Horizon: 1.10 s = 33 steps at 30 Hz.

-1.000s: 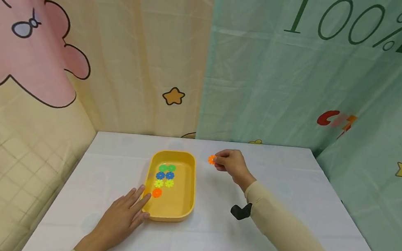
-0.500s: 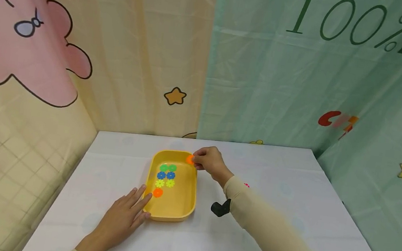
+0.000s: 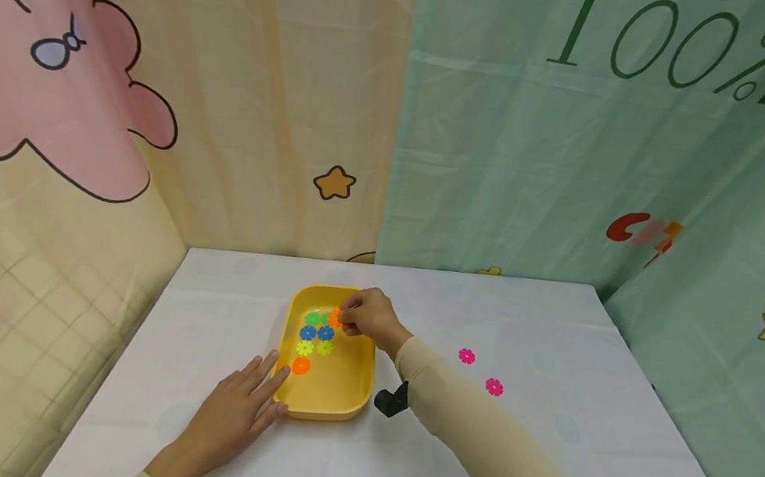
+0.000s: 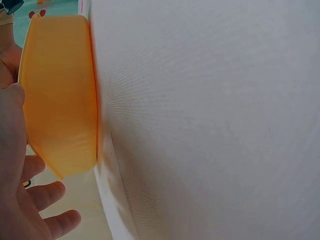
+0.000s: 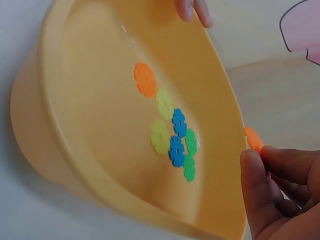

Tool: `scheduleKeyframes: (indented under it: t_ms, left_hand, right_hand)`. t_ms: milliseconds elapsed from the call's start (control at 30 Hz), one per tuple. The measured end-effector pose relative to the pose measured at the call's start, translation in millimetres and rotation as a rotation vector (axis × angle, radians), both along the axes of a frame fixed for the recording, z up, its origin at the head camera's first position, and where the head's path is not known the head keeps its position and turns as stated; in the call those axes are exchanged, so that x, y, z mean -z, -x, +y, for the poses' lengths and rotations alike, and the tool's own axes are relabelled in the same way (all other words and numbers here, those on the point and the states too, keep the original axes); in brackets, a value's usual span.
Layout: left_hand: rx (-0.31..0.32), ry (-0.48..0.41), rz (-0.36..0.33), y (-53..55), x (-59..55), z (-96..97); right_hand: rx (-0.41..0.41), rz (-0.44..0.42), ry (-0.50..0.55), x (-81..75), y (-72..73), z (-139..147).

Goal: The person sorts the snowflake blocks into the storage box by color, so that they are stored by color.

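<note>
A yellow tray (image 3: 338,392) stands on the white table. Thumb and index finger of my right hand (image 3: 373,318) pinch an orange flower-shaped plastic disc (image 3: 335,317) above the tray's far part. Inside lie pairs of matching discs: green (image 3: 313,318), blue (image 3: 308,332) and yellow (image 3: 305,348). Nearest me in that group is a single orange one, the near orange disc (image 3: 300,365). In the head view, my left hand (image 3: 231,414) rests at the tray's left edge with its fingers extended. The right wrist view shows the pinched disc (image 5: 254,139) raised off the tray floor.
Two pink flower-shaped discs (image 3: 467,356) lie on the table right of the tray, beyond my right forearm. A black wrist mount (image 3: 392,399) sticks out from the right sleeve. Printed curtains (image 3: 283,117) stand behind the table and at both sides.
My right hand has carried the orange disc leftward, from beside the tray to over it. Both pink discs have come into view from behind the right arm. The left hand stays put.
</note>
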<state>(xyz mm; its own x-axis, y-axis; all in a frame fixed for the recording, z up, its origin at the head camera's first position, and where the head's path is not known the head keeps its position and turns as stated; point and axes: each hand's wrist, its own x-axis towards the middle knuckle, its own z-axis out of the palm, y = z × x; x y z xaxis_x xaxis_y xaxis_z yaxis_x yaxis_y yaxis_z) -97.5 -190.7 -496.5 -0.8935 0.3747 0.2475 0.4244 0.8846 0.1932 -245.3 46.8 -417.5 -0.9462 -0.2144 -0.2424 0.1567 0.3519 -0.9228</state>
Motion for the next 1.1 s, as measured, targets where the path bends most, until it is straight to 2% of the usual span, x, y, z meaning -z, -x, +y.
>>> scheduleKeyframes:
  t_ms: [100,300,533,767,933,1100]
  left_hand:
    - [0.001,-0.001,-0.009,-0.5,-1.3,0.3]
    - [-0.001,-0.002,-0.005,-0.7,1.6,-0.5]
    - [0.017,-0.002,0.034,0.3,4.2,-2.7]
    - [0.02,-0.006,0.045,-0.1,4.6,-3.1]
    - [0.026,-0.003,0.068,-0.1,4.0,-2.5]
    - [0.017,0.004,0.037,0.3,2.0,-2.1]
  right_hand:
    - [-0.017,0.005,-0.014,5.7,-2.7,-8.6]
    - [-0.041,0.013,-0.147,17.1,-5.8,-22.0]
    - [-0.071,0.001,-0.259,27.1,-10.7,-29.1]
    - [-0.122,-0.005,-0.351,33.3,-13.2,-33.8]
    - [-0.158,0.044,-0.446,39.4,-13.9,-35.3]
    - [-0.178,0.088,-0.529,42.4,-14.8,-37.6]
